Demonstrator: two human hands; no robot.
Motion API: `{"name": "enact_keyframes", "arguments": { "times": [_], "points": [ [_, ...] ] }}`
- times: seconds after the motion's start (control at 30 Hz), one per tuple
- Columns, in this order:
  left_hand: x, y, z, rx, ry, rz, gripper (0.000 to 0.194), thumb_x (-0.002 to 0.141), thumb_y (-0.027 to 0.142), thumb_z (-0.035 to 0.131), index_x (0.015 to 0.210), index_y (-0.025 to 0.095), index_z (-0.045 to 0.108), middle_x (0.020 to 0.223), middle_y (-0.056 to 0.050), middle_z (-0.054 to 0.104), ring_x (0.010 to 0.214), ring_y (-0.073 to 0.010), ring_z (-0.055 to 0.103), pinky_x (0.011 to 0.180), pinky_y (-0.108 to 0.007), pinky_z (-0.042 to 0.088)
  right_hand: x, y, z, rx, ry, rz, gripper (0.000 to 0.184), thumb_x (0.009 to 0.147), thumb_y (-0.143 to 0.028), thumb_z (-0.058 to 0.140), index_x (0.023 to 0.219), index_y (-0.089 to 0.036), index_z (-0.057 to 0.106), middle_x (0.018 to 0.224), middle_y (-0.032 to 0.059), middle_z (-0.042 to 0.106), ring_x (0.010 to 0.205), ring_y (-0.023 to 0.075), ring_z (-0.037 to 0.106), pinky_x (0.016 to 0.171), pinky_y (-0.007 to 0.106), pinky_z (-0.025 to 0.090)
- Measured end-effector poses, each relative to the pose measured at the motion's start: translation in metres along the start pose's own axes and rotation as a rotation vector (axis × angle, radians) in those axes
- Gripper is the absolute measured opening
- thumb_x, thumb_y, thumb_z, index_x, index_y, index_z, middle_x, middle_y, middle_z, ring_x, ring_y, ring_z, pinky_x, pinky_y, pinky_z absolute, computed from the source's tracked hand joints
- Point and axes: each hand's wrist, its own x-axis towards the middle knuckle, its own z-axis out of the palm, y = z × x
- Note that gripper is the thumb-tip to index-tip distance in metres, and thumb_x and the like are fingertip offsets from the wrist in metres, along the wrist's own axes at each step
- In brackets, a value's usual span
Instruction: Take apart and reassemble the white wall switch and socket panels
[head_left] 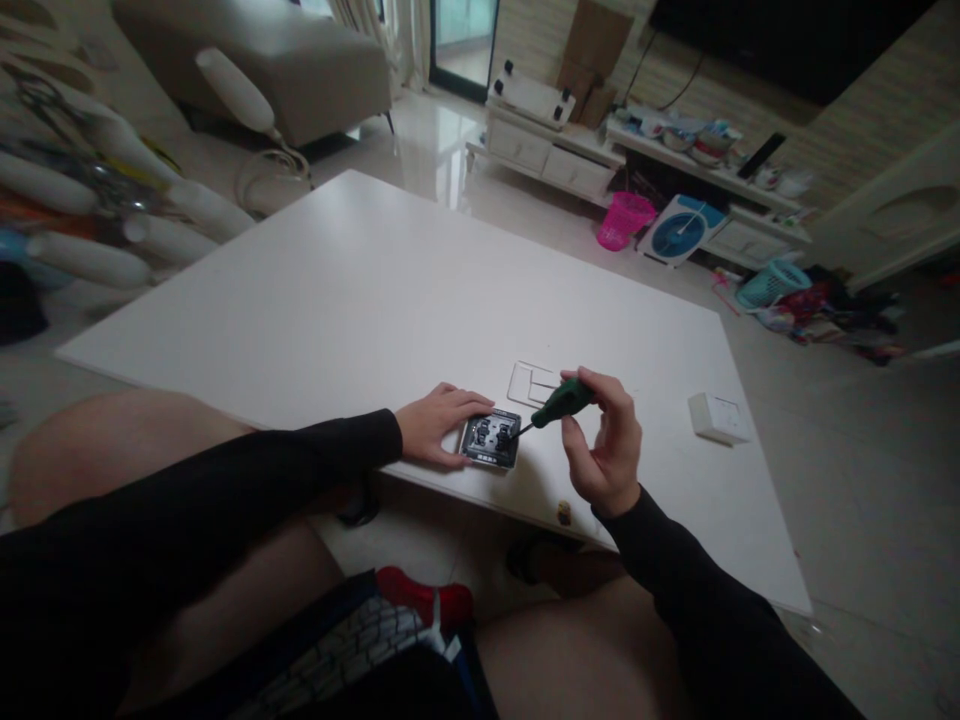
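Note:
A square wall switch (pixel 491 440) with its black inner mechanism showing lies near the table's front edge. My left hand (pixel 441 424) grips it from the left, thumb at the near side and fingers at the far side. In my right hand (pixel 606 440) is a green-handled screwdriver (pixel 562 402), held by the fingertips. Its shaft slants down to the left, with the tip at the right part of the mechanism. Just behind the switch lies a flat white switch cover plate (pixel 523 383), partly hidden by the screwdriver and my right hand.
The white table (pixel 420 280) extends away from me. A white box-shaped piece (pixel 718 418) sits near its right edge, and a small yellowish-brown object (pixel 564 512) at the front edge. My legs are under and before the table. Beyond stand a pink basket (pixel 625 220) and a blue fan (pixel 679 230).

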Motion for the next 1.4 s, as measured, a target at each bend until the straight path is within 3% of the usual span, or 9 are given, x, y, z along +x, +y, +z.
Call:
{"name": "enact_keyframes", "arguments": {
  "times": [0.13, 0.3, 0.47, 0.63, 0.8, 0.93, 1.1, 1.27, 1.4],
  "points": [
    [-0.0001, -0.0003, 0.0002, 0.002, 0.008, 0.010, 0.085, 0.080, 0.056, 0.076, 0.151, 0.025, 0.042, 0.151, -0.015, 0.056, 0.136, -0.0340, 0.055, 0.112, -0.051, 0.034, 0.0009, 0.0000, 0.0003, -0.041, 0.045, -0.020, 0.060, 0.086, -0.016, 0.073, 0.140, -0.035, 0.057, 0.110, 0.0049, 0.062, 0.092, 0.0216, 0.066, 0.070, 0.038, 0.059],
    [-0.0006, -0.0003, -0.0003, -0.001, 0.000, 0.001, 0.085, 0.079, 0.055, 0.076, 0.150, 0.025, 0.043, 0.151, -0.015, 0.056, 0.134, -0.0342, 0.055, 0.111, -0.051, 0.035, -0.0001, -0.0006, -0.0001, 0.023, -0.002, 0.051, 0.062, 0.090, -0.014, 0.061, 0.149, -0.031, 0.049, 0.122, 0.0096, 0.067, 0.105, 0.0270, 0.067, 0.081, 0.046, 0.059],
    [-0.0006, -0.0012, -0.0001, 0.005, -0.019, -0.012, 0.086, 0.079, 0.058, 0.075, 0.152, 0.026, 0.042, 0.152, -0.015, 0.055, 0.135, -0.0356, 0.055, 0.112, -0.052, 0.035, 0.0018, -0.0018, -0.0007, -0.065, 0.042, 0.030, 0.059, 0.086, -0.016, 0.072, 0.141, -0.033, 0.058, 0.112, 0.0065, 0.066, 0.096, 0.0240, 0.066, 0.073, 0.041, 0.059],
    [-0.0008, -0.0018, 0.0008, 0.007, -0.026, -0.024, 0.087, 0.079, 0.058, 0.075, 0.153, 0.027, 0.042, 0.152, -0.015, 0.054, 0.135, -0.0362, 0.054, 0.113, -0.052, 0.035, 0.0038, -0.0045, -0.0028, 0.004, 0.010, 0.035, 0.055, 0.090, -0.014, 0.061, 0.143, -0.032, 0.057, 0.122, 0.0084, 0.068, 0.110, 0.0274, 0.067, 0.091, 0.051, 0.058],
    [-0.0016, -0.0012, 0.0004, 0.011, -0.016, -0.008, 0.087, 0.079, 0.057, 0.075, 0.152, 0.026, 0.042, 0.151, -0.015, 0.055, 0.135, -0.0351, 0.055, 0.113, -0.051, 0.034, 0.0037, -0.0048, -0.0025, -0.067, 0.087, 0.032, 0.052, 0.088, -0.016, 0.071, 0.136, -0.035, 0.065, 0.113, 0.0057, 0.064, 0.098, 0.0231, 0.067, 0.075, 0.040, 0.060],
    [-0.0014, -0.0002, -0.0004, 0.005, -0.022, -0.021, 0.085, 0.079, 0.057, 0.075, 0.151, 0.026, 0.042, 0.151, -0.015, 0.055, 0.135, -0.0348, 0.055, 0.113, -0.051, 0.034, 0.0026, -0.0036, -0.0024, 0.029, 0.055, 0.059, 0.052, 0.093, -0.017, 0.057, 0.144, -0.030, 0.057, 0.121, 0.0089, 0.068, 0.109, 0.0270, 0.067, 0.083, 0.047, 0.059],
    [-0.0002, 0.0003, -0.0011, -0.004, -0.022, -0.016, 0.088, 0.079, 0.058, 0.075, 0.153, 0.027, 0.041, 0.152, -0.015, 0.055, 0.134, -0.0354, 0.055, 0.113, -0.051, 0.034, 0.0035, -0.0039, -0.0027, -0.062, 0.077, 0.020, 0.049, 0.086, -0.020, 0.073, 0.133, -0.032, 0.065, 0.115, 0.0068, 0.064, 0.102, 0.0249, 0.068, 0.079, 0.042, 0.061],
    [-0.0001, 0.0007, -0.0019, -0.018, -0.017, -0.019, 0.087, 0.079, 0.057, 0.076, 0.153, 0.028, 0.041, 0.151, -0.014, 0.056, 0.134, -0.0351, 0.055, 0.112, -0.053, 0.035, 0.0023, -0.0046, -0.0021, 0.065, 0.026, 0.058, 0.053, 0.093, -0.018, 0.056, 0.145, -0.030, 0.054, 0.123, 0.0099, 0.067, 0.114, 0.0290, 0.067, 0.091, 0.052, 0.059],
    [-0.0004, 0.0010, -0.0019, -0.019, -0.016, -0.020, 0.088, 0.079, 0.057, 0.076, 0.154, 0.028, 0.041, 0.151, -0.014, 0.056, 0.134, -0.0351, 0.054, 0.113, -0.053, 0.035, 0.0034, -0.0047, -0.0027, -0.014, 0.029, 0.022, 0.054, 0.088, -0.020, 0.069, 0.140, -0.032, 0.060, 0.121, 0.0087, 0.063, 0.108, 0.0274, 0.066, 0.087, 0.048, 0.060]
  ]
}}
